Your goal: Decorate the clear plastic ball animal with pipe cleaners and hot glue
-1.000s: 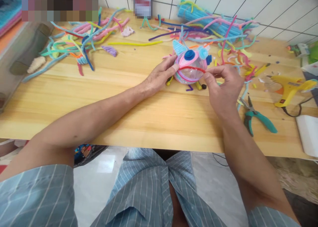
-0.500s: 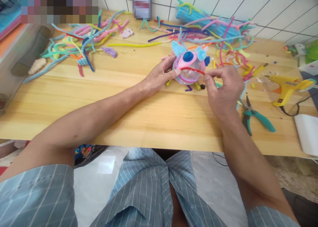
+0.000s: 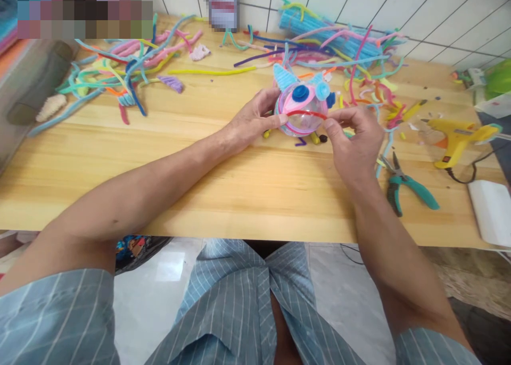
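Observation:
A clear round craft figure [image 3: 302,124] stands on the table, trimmed with pink and blue pipe cleaners, with ear-like pieces on top and dark blue discs like eyes. Across its front arcs a red pipe cleaner [image 3: 306,113]. My left hand [image 3: 261,115] grips the figure's left side, its thumb on the front by the strip's left end. The thumb and fingers of my right hand [image 3: 355,139] pinch the strip's right end close to the figure's right side. My right fingertips are partly hidden.
Loose pipe cleaners [image 3: 131,69] lie at the back left, and a blue bundle [image 3: 331,35] rests against the tiled wall. Teal-handled pliers [image 3: 413,187], a yellow glue gun [image 3: 455,139] and a white block-like object [image 3: 490,210] are at the right. A plastic box [image 3: 35,99] stands far left.
The view has shifted slightly, moving the scene a little left. Both hands keep their hold, and the red pipe cleaner still spans the figure's front.

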{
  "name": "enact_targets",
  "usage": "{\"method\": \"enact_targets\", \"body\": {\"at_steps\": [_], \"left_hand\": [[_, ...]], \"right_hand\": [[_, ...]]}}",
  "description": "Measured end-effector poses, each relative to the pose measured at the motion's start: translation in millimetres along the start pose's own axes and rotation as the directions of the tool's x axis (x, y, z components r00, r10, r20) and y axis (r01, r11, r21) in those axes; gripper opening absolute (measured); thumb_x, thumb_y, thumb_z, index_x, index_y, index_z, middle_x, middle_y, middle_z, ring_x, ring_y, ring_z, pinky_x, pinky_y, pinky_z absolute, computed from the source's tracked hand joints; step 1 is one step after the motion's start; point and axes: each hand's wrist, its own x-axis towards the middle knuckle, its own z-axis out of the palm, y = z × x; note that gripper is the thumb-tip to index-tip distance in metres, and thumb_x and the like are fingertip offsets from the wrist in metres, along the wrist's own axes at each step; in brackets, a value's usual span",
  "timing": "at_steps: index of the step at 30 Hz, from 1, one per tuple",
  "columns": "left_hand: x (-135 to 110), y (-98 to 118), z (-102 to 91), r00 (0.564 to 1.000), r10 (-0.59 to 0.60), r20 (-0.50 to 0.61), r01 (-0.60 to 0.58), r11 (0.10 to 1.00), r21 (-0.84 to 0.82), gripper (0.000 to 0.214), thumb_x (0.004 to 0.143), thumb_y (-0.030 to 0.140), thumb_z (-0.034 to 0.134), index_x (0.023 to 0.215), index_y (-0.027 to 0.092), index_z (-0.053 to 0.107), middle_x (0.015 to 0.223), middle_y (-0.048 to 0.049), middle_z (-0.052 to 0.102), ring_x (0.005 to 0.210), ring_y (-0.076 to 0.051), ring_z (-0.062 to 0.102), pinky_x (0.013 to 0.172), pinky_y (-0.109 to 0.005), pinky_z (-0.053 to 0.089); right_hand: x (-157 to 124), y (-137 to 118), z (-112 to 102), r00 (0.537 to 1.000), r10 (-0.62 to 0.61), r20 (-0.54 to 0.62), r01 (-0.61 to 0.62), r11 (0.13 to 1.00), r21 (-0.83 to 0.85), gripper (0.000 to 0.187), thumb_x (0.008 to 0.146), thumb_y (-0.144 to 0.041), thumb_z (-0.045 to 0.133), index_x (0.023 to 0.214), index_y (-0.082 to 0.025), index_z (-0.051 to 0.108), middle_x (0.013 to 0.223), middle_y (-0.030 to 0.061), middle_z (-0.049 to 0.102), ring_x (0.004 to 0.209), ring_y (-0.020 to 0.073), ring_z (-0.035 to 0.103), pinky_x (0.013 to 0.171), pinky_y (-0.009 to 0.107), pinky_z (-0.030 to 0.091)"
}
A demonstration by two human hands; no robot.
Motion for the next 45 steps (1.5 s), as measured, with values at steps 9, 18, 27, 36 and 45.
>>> {"method": "enact_targets", "body": {"at_steps": [9, 18, 27, 36, 45], "left_hand": [[-3, 5, -2.3, 0.999, -0.034, 0.003, 0.034, 0.999, -0.013, 0.074, 0.078, 0.070, 0.104, 0.136, 0.034, 0.075, 0.159, -0.0056, 0.079, 0.181, -0.039, 0.041, 0.147, -0.065, 0.040], [-4, 22, 1.5, 0.996, -0.072, 0.051, 0.077, 0.992, -0.105, 0.056, 0.079, 0.056, 0.107, 0.124, 0.042, 0.077, 0.142, 0.0115, 0.086, 0.181, -0.041, 0.034, 0.150, -0.067, 0.030], [-7, 30, -5.8, 0.952, -0.274, 0.139, 0.281, 0.959, -0.034, 0.078, 0.088, 0.057, 0.095, 0.161, 0.050, 0.068, 0.135, 0.0061, 0.089, 0.183, -0.041, 0.034, 0.142, -0.068, 0.047], [-6, 28, 3.4, 0.993, -0.104, 0.052, 0.106, 0.993, -0.055, 0.046, 0.086, 0.053, 0.101, 0.125, 0.044, 0.079, 0.139, 0.0107, 0.087, 0.174, -0.040, 0.047, 0.144, -0.066, 0.043], [-4, 53, 12.8, 0.999, -0.049, -0.006, 0.049, 0.999, 0.012, 0.046, 0.087, 0.056, 0.088, 0.130, 0.041, 0.080, 0.157, 0.0099, 0.080, 0.176, -0.040, 0.046, 0.146, -0.056, 0.042]], "right_hand": [[1, 9, 9, 0.985, 0.165, 0.048, -0.169, 0.980, 0.101, 0.012, 0.107, -0.053, 0.077, 0.105, -0.041, 0.074, 0.101, -0.0005, 0.085, 0.096, 0.0301, 0.075, 0.086, 0.052, 0.064], [19, -9, 15, 0.981, 0.166, -0.098, -0.131, 0.947, 0.293, 0.034, 0.083, 0.009, 0.077, 0.082, -0.025, 0.071, 0.077, -0.0062, 0.076, 0.068, 0.0142, 0.067, 0.066, 0.031, 0.052], [36, -9, 13, 0.984, 0.179, -0.019, -0.170, 0.960, 0.224, 0.038, 0.079, 0.015, 0.072, 0.079, -0.023, 0.070, 0.076, -0.0135, 0.072, 0.073, 0.0059, 0.066, 0.069, 0.022, 0.045], [35, -3, 14, 0.984, 0.177, -0.003, -0.170, 0.952, 0.253, 0.042, 0.083, 0.016, 0.077, 0.081, -0.025, 0.070, 0.079, -0.0093, 0.073, 0.072, 0.0111, 0.065, 0.071, 0.030, 0.053], [41, -20, 7, 0.975, 0.223, -0.001, -0.211, 0.921, 0.328, 0.037, 0.082, 0.008, 0.079, 0.083, -0.028, 0.073, 0.076, -0.0085, 0.077, 0.067, 0.0146, 0.067, 0.071, 0.032, 0.059]]}}
